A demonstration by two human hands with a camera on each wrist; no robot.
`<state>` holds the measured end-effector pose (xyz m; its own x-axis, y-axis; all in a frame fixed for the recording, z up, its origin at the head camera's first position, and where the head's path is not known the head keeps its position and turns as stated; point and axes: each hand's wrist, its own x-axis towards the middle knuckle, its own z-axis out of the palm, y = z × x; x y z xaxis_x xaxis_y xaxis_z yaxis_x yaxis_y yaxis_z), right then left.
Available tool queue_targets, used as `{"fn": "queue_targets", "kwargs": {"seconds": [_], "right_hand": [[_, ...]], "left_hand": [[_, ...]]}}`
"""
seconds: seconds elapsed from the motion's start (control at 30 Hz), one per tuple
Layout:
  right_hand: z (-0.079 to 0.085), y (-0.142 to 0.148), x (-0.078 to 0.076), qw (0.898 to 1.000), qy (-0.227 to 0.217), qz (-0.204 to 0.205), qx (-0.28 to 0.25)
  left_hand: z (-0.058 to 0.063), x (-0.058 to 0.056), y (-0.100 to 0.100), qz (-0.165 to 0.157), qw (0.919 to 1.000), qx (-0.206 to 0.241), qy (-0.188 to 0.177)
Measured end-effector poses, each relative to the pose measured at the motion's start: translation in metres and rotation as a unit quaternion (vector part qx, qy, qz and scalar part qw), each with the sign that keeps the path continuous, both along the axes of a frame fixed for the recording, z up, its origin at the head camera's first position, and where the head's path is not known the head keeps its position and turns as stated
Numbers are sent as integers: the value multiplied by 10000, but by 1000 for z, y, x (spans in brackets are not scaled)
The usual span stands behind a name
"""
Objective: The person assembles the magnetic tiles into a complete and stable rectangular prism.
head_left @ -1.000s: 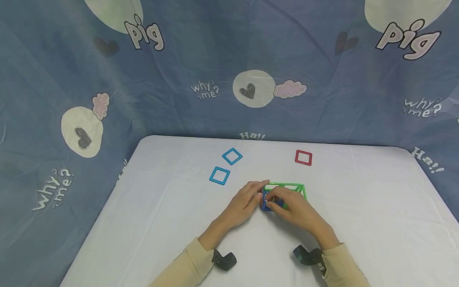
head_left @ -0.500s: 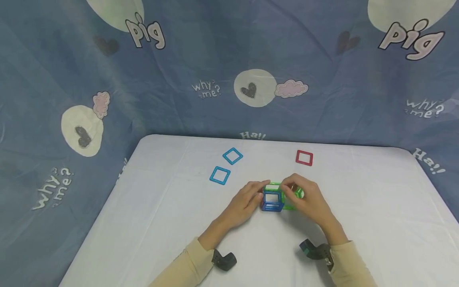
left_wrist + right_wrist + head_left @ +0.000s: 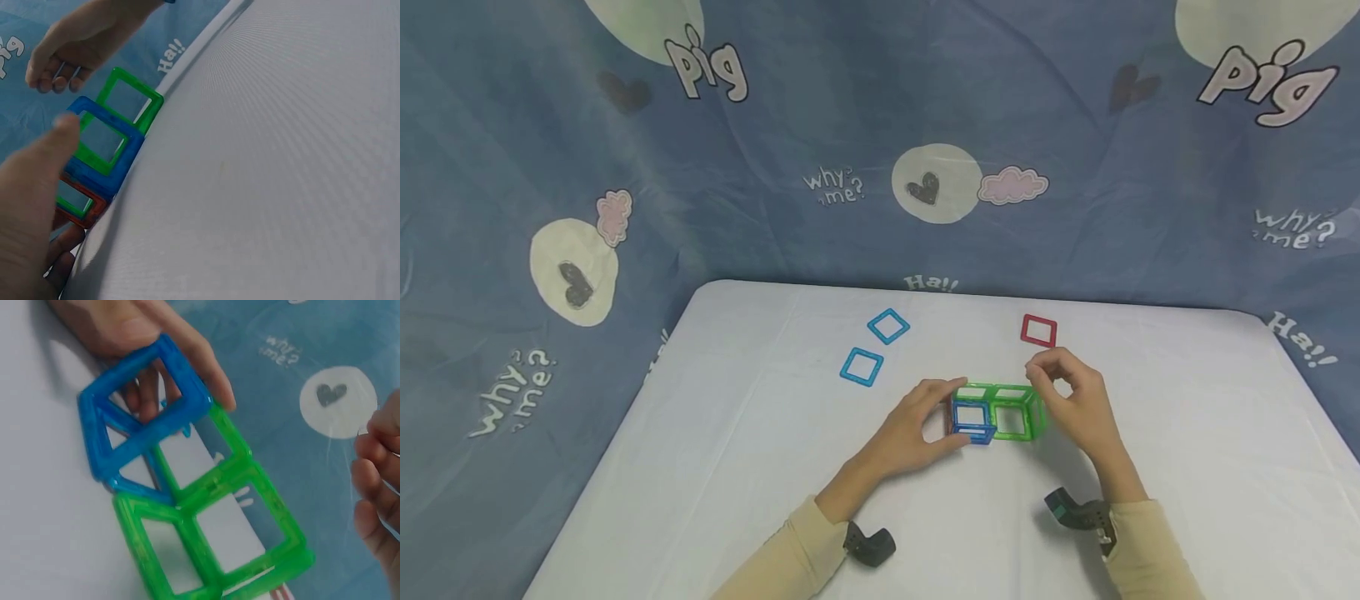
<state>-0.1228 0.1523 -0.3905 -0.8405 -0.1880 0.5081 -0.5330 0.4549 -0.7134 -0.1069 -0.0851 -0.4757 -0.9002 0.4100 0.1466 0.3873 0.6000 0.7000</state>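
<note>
A structure of magnetic tiles (image 3: 1011, 421) stands on the white table, blue tiles on the left and green ones on the right. Its blue part (image 3: 147, 412) forms an angled box front in the right wrist view. A red tile (image 3: 89, 209) shows at its left end in the left wrist view. My left hand (image 3: 906, 429) holds the left end, thumb at the blue front and index finger at the green back edge. Just off the green right end, my right hand (image 3: 1075, 400) hovers with loosely bent fingers and nothing in them.
Two light blue square tiles (image 3: 888, 326) lie flat behind and to the left. A red square tile (image 3: 1039, 330) lies behind the right hand. Blue printed cloth (image 3: 820, 242) hangs behind the table's far edge.
My right hand has moved from the blue part rightward across the green tiles and off them. My left thumb has shifted to the front of the blue part.
</note>
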Motion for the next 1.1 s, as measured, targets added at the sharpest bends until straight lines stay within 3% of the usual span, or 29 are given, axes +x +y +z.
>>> {"fn": "queue_targets", "kwargs": {"seconds": [0.23, 0.43, 0.67, 0.93, 1.1], "right_hand": [[-14, 13, -11, 9944, -793, -405, -573], [-41, 27, -24, 9898, -1135, -635, -573], [-75, 40, -39, 9920, -1039, -706, 106], [-83, 46, -43, 9906, -822, -363, 1028], [-85, 45, -41, 9781, -1029, -336, 1778]], "left_hand": [[-1, -1, -1, -50, 9999, -41, 136], [-1, -1, -1, -56, 9999, -66, 136], [-1, -1, 0, -60, 9997, -74, 209], [0, -1, 0, -35, 9997, -115, 220], [-1, -1, 1, -44, 9996, -147, 217]]}}
